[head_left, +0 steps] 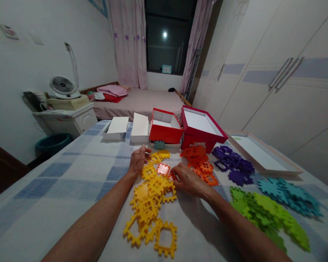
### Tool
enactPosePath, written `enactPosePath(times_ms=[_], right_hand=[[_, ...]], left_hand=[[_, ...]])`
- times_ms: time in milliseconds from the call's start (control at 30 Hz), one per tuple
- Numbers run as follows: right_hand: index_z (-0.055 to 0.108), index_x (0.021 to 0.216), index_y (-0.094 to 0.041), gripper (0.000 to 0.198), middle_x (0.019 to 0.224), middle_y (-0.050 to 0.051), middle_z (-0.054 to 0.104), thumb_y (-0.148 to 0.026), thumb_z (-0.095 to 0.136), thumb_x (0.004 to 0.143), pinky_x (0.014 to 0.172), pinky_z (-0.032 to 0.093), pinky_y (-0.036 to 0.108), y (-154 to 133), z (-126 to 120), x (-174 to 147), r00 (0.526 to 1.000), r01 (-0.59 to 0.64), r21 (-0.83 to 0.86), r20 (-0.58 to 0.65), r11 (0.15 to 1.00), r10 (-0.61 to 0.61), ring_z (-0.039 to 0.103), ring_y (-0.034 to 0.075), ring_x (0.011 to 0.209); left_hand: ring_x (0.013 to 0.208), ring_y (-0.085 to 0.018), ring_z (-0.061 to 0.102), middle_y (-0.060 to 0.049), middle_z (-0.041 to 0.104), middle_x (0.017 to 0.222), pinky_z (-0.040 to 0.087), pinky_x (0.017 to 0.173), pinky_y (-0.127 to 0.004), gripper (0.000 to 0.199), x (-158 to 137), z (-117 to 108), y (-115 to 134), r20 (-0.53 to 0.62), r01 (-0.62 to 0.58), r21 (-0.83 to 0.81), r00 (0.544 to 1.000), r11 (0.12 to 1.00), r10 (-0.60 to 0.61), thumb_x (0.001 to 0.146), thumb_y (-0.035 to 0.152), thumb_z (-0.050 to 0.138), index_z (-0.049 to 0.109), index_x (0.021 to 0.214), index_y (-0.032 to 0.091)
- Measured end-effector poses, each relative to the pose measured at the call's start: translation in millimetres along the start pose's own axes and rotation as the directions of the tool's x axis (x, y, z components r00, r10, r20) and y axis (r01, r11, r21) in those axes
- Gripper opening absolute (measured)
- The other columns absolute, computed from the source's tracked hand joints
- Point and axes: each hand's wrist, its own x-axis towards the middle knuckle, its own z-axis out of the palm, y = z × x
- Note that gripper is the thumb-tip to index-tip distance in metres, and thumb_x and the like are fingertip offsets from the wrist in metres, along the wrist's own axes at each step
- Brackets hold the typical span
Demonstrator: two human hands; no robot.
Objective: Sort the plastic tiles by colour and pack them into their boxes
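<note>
A pile of yellow interlocking plastic tiles [147,208] runs down the middle of the bed-like surface toward me. My left hand [138,159] rests at its upper left edge, fingers bent but apart, beside the yellow pieces. On the other side, my right hand [188,177] has its fingers curled in, the tips at the edge of an orange interlocking tile [163,169] that lies over the yellow ones. My hand hides part of that grip. A single grey-teal tile [159,145] stands just beyond the yellow pile.
Heaps of orange [196,156], purple [233,163], teal [289,196] and green tiles [268,211] lie to the right. Behind stand white boxes [140,127], a red box [165,134], a crimson box [199,134] and a shallow lid [265,153] on the checked cloth [57,185].
</note>
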Motion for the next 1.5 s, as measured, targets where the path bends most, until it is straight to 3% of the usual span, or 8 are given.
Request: enactPosePath(times_ms=[300,467,567,700,900,1100,1267,1500], right_hand=[[0.053,0.098,-0.015,0.020,0.082,0.003,0.058,-0.014,0.045,0.080,0.065,0.034,0.024,13,-17,9,0.983,-0.140,0.105,-0.105,0.984,0.151,0.051,0.013,0.072],[0.058,0.093,-0.018,0.023,0.095,0.005,0.056,-0.027,0.061,0.073,0.066,0.034,0.025,1,-21,1,0.991,-0.054,-0.014,0.126,0.998,0.055,0.051,0.015,0.080],[0.054,0.083,-0.018,0.016,0.086,0.003,0.055,-0.025,0.062,0.071,0.061,0.030,0.024,-7,-15,-5,0.988,-0.067,-0.086,0.134,0.994,0.078,0.047,0.014,0.073],[0.048,0.078,-0.019,0.015,0.074,-0.001,0.051,-0.026,0.060,0.071,0.055,0.027,0.023,1,-20,-8,0.981,-0.126,0.015,0.152,0.992,0.123,0.042,0.012,0.064],[0.051,0.078,-0.017,0.004,0.070,-0.002,0.052,-0.021,0.050,0.077,0.057,0.030,0.022,14,-35,14,0.979,-0.144,0.263,-0.100,0.954,0.175,0.045,0.010,0.063],[0.053,0.068,-0.016,0.007,0.071,-0.001,0.053,-0.021,0.055,0.073,0.058,0.028,0.023,-6,-4,49,0.987,-0.148,0.171,-0.036,0.974,0.156,0.044,0.011,0.066],[0.054,0.082,-0.017,0.016,0.089,0.006,0.055,-0.029,0.057,0.072,0.065,0.030,0.026,-13,14,50,0.984,-0.169,-0.009,-0.058,0.986,0.168,0.045,0.017,0.080],[0.048,0.095,-0.019,0.024,0.090,0.002,0.056,-0.016,0.049,0.071,0.070,0.037,0.025,2,-1,34,0.965,-0.057,0.239,-0.237,0.969,0.115,0.050,0.015,0.080]], left_hand=[[0.057,-0.016,0.061,-0.008,0.065,0.062,0.045,0.047,-0.023,0.066,-1,1,2,0.001,-0.006,0.018,1.000,1.000,0.006,0.078,0.070,0.036,0.066,0.077,0.011],[0.057,-0.015,0.060,-0.008,0.065,0.064,0.046,0.048,-0.024,0.068,-1,1,5,-0.014,-0.003,0.032,1.000,0.999,0.004,0.077,0.072,0.035,0.067,0.077,0.011],[0.057,-0.015,0.060,-0.008,0.065,0.064,0.046,0.048,-0.024,0.069,-2,1,7,-0.016,0.003,0.048,1.000,0.999,-0.002,0.077,0.072,0.035,0.067,0.077,0.011],[0.059,-0.016,0.061,-0.009,0.065,0.065,0.047,0.049,-0.024,0.069,-2,1,8,-0.011,0.000,0.061,1.000,0.998,0.000,0.077,0.072,0.034,0.067,0.077,0.012],[0.060,-0.017,0.062,-0.009,0.066,0.066,0.047,0.048,-0.024,0.068,-2,1,6,-0.002,-0.016,0.064,1.000,0.998,0.016,0.077,0.072,0.034,0.067,0.076,0.012],[0.062,-0.017,0.063,-0.009,0.067,0.068,0.047,0.048,-0.023,0.066,1,1,0,-0.002,-0.014,0.053,1.000,0.999,0.014,0.080,0.069,0.034,0.067,0.077,0.012],[0.059,-0.016,0.061,-0.008,0.065,0.064,0.047,0.049,-0.024,0.064,1,1,0,0.001,-0.025,0.049,1.000,0.999,0.025,0.080,0.069,0.035,0.067,0.076,0.013],[0.057,-0.016,0.060,-0.008,0.065,0.063,0.047,0.049,-0.024,0.065,0,1,3,-0.004,-0.022,0.060,1.000,0.998,0.023,0.080,0.069,0.035,0.067,0.076,0.013]])
